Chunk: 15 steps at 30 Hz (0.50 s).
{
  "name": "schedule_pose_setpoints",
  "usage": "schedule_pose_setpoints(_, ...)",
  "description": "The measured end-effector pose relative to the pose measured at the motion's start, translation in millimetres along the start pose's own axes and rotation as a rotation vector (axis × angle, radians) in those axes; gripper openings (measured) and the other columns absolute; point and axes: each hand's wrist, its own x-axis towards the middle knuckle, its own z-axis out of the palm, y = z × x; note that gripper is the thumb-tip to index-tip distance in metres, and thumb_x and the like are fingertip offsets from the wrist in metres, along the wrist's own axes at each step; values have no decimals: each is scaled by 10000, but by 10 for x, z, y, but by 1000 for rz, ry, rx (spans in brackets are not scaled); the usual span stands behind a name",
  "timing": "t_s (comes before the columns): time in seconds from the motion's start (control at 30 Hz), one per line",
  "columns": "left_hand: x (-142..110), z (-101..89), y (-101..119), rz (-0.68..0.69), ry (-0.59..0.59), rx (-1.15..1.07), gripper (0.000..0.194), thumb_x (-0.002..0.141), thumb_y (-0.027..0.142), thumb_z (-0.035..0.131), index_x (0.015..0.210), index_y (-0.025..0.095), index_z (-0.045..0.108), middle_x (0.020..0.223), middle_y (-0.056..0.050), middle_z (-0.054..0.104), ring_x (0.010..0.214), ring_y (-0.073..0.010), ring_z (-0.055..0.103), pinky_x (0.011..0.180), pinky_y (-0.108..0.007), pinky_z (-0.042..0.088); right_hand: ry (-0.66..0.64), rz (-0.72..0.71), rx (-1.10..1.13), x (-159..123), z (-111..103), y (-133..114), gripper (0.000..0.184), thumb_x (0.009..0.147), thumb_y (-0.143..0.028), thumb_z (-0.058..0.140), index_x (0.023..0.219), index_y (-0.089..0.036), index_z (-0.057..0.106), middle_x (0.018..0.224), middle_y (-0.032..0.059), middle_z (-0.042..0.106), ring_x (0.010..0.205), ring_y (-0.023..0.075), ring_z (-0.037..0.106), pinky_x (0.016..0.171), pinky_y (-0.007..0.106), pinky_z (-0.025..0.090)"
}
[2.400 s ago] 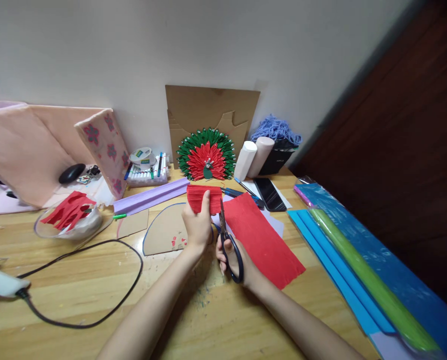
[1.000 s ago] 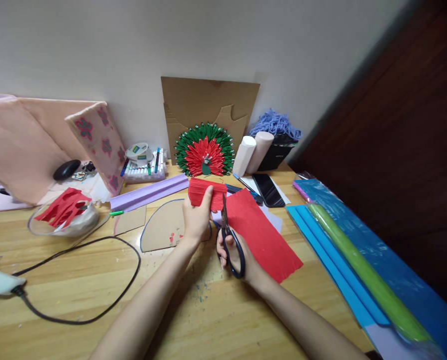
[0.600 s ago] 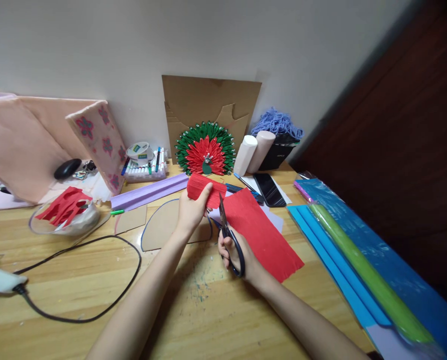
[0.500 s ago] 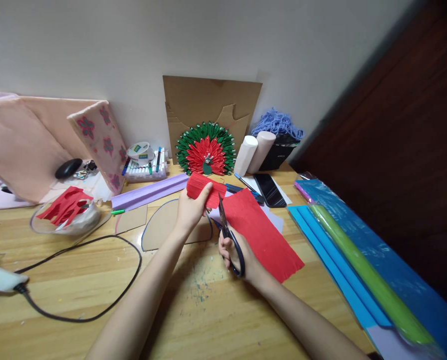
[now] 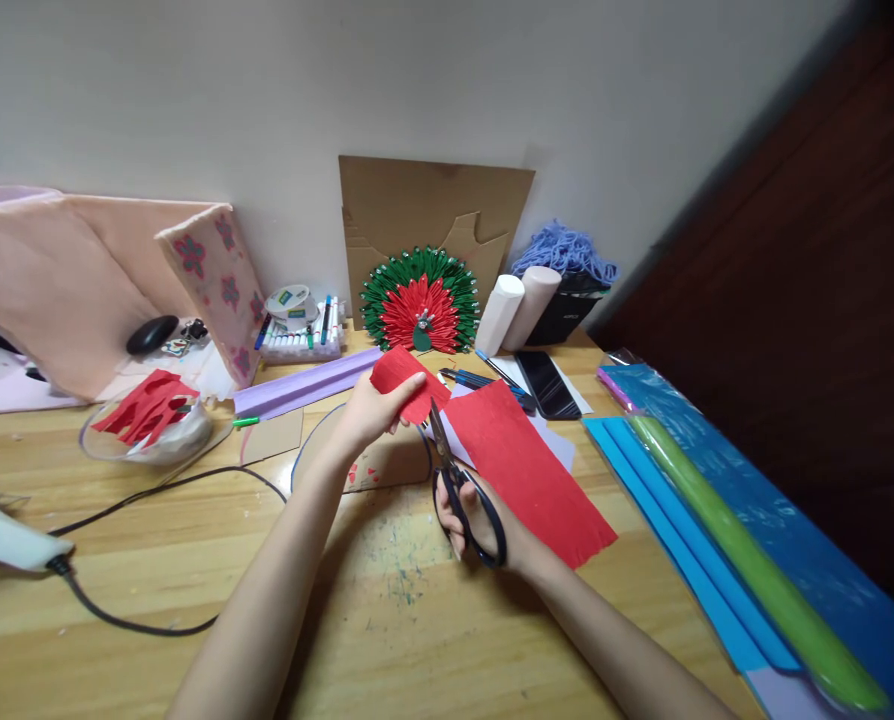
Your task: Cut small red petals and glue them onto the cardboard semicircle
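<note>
My left hand pinches a folded piece of red crepe paper, thumb on top. Black-handled scissors are in my right hand, fingers through the loops. The blade tips point up at the lower right corner of the folded paper; whether they touch it I cannot tell. A larger red crepe paper sheet lies flat to the right of the scissors. Below my left hand is a rounded cardboard piece with a dark outlined edge and a few small red scraps on it.
A plastic bowl with cut red paper stands left, near a white tool with a black cord. Behind are a green-and-red peacock decoration, a cardboard sheet and boxed markers. A phone and blue wrapped sheets lie right.
The scissor handles have spread apart and the scissors have come slightly down from the folded paper. The folded paper has tilted in my left hand. Red scraps on the cardboard now show.
</note>
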Motion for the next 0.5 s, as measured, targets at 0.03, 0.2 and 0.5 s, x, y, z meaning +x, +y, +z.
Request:
schedule_pose_setpoints(0.03, -3, -7, 4, -5, -21, 8, 357, 676, 493, 666, 627, 167, 530, 395, 15, 499, 289, -64, 366, 273, -173, 245, -17, 17, 33, -4, 4, -6, 712, 530, -884, 379, 712, -197, 422, 448, -97, 381, 314, 50, 383, 323, 176, 373)
schedule_pose_setpoints(0.2, -7, -41, -3, -9, -98, 23, 341, 674, 483, 668, 638, 168, 542, 414, 7, 505, 298, -61, 372, 279, -169, 260, -64, 58, 100, -7, -1, -5, 741, 498, -895, 371, 727, -192, 421, 446, -100, 394, 299, 50, 391, 320, 178, 381)
schedule_pose_setpoints(0.5, -70, -177, 109, -13, -203, 56, 329, 681, 452, 678, 595, 156, 563, 399, -2, 496, 306, -60, 380, 290, -173, 244, -182, 68, 50, -56, -65, -83, 694, 534, -859, 433, 738, -196, 411, 487, -96, 387, 324, 44, 378, 313, 169, 369)
